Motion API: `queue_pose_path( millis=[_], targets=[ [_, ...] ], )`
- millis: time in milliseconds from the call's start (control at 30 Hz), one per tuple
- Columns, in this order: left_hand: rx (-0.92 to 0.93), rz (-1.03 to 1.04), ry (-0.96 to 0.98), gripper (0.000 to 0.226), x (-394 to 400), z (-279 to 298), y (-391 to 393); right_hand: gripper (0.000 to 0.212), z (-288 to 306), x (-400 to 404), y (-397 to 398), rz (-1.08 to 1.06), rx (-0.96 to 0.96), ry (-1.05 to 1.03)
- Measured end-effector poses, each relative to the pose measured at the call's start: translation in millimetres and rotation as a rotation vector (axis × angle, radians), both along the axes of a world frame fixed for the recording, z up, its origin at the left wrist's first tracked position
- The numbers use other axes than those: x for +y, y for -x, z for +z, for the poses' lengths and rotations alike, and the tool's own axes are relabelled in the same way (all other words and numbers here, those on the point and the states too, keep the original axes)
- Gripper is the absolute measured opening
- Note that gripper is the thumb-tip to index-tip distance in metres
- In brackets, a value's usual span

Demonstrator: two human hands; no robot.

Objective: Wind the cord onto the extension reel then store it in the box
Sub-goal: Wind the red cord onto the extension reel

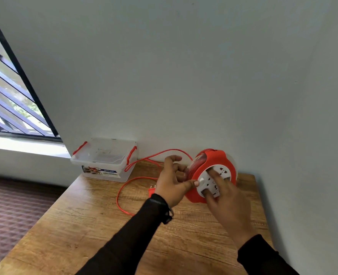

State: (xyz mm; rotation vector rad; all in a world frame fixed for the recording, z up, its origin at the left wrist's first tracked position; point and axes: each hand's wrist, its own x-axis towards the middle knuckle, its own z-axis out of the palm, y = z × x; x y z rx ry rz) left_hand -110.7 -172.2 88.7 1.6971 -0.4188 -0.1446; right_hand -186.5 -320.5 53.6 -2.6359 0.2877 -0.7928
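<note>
- Steadying the extension reel (209,171), my left hand (172,185) grip pinches its rim; right hand (223,193) fingers lie flat on the socket face, probably to turn it.
- Left of the reel, slack orange cord (122,195) loops on the tabletop (84,225) before the open storage box (104,159).

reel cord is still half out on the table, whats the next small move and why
Probably keep turning the white hub with the right hand while the left hand steadies the reel. Loops of cord and the plug still lie on the table, so it cannot go in the box yet.
</note>
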Motion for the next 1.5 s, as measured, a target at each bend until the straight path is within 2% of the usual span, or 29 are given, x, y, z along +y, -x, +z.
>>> queue_pose_path(
  millis=[133,267,500,567,633,700,767,867,933,1000,1067,1133,1200,1333,1500],
  targets=[
    [0.016,0.08,0.169,0.054,-15,-20,19,0.062,-3,3,-3,-0.031,-0.063,-0.408],
    [0.042,0.102,0.196,0.046,-25,-33,30,0.056,1,7,-8,-0.013,-0.159,-1.148],
    [-0.111,0.202,0.025,0.041,-27,-58,44,0.031,13,9,-11,-0.102,0.051,-2.042],
    [-0.133,0.201,0.0,0.039,-23,-62,44,0.033,15,11,-10,-0.079,0.062,-2.189],
    [-0.142,0.2,-0.004,0.039,-18,-64,45,0.032,14,12,-10,-0.05,0.068,-2.241],
    [-0.145,0.209,-0.011,0.039,-16,-65,44,0.026,15,12,-10,-0.032,0.107,-2.212],
    [-0.091,0.219,0.0,0.037,-14,-61,41,0.021,18,13,-10,-0.01,0.198,-2.088],
    [0.123,0.166,0.084,0.032,-10,-47,30,0.023,21,11,-9,0.029,0.35,-1.832],
    [0.263,0.137,0.117,0.032,-2,-34,16,0.023,20,7,-6,0.044,0.385,-1.621],
    [0.331,0.117,0.094,0.029,9,-18,1,0.02,17,6,-1,0.044,0.323,-1.298],
    [0.319,0.068,0.006,0.026,22,-3,-19,0.017,12,8,3,0.075,0.167,-0.829],
    [0.277,-0.014,-0.133,0.023,33,12,-38,0.027,9,10,4,0.167,0.046,-0.275],
    [0.245,-0.088,-0.284,0.015,39,26,-55,0.044,9,15,4,0.28,0.066,0.029],
    [0.168,-0.19,-0.522,0.012,37,49,-73,0.062,4,26,6,0.318,0.199,0.145],
    [0.203,-0.356,-0.633,0.028,30,59,-69,0.073,-7,27,5,0.362,0.233,0.119]
  ],
)
